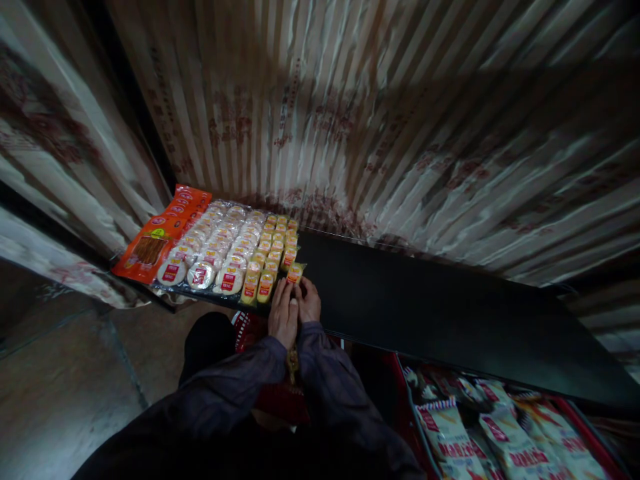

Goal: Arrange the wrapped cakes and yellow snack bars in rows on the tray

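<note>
On the dark shelf, a small yellow wrapped snack cake (295, 272) with a red label is pinched at its near end between my two hands. My left hand (283, 315) is closed, its fingertips at the cake's left side. Curled in from the right, my right hand (310, 301) has its fingertips at the other side. Rows of matching yellow wrapped cakes (265, 285) lie just left of and behind it. Farther left are rows of round white wrapped cakes (230, 280) with red labels. My palms and part of the fingertips are hidden.
An orange snack bag (155, 243) lies at the shelf's left end. The black shelf (425, 300) extends right, backed by a striped, printed curtain (320, 120). Below its right front edge, a red-edged crate (410, 407) holds several white-and-red snack bags (447, 433). Tiled floor (75, 373) shows lower left.
</note>
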`<state>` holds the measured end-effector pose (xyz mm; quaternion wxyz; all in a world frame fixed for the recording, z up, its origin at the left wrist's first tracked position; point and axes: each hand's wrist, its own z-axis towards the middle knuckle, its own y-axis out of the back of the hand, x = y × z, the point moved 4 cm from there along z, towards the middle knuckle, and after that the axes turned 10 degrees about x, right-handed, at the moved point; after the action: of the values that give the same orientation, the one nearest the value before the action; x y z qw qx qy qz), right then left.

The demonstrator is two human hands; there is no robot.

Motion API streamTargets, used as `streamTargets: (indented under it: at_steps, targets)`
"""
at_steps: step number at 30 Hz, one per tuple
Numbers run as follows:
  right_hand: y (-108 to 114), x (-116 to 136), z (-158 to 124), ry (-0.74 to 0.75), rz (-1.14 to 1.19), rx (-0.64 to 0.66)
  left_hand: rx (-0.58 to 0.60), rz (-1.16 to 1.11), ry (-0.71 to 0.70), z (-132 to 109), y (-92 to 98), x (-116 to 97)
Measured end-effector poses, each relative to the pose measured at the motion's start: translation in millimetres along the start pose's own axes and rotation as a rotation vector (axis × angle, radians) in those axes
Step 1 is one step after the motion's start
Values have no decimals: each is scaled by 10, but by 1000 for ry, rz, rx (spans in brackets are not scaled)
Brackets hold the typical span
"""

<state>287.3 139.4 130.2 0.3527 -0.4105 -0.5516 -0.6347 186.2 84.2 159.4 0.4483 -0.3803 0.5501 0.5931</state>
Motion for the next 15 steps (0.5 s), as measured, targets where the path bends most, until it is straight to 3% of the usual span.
streamTargets:
  at_steps: [15]
  targets:
    - [-179,-63,282,13,2,81,122,48,-133,155,25,60]
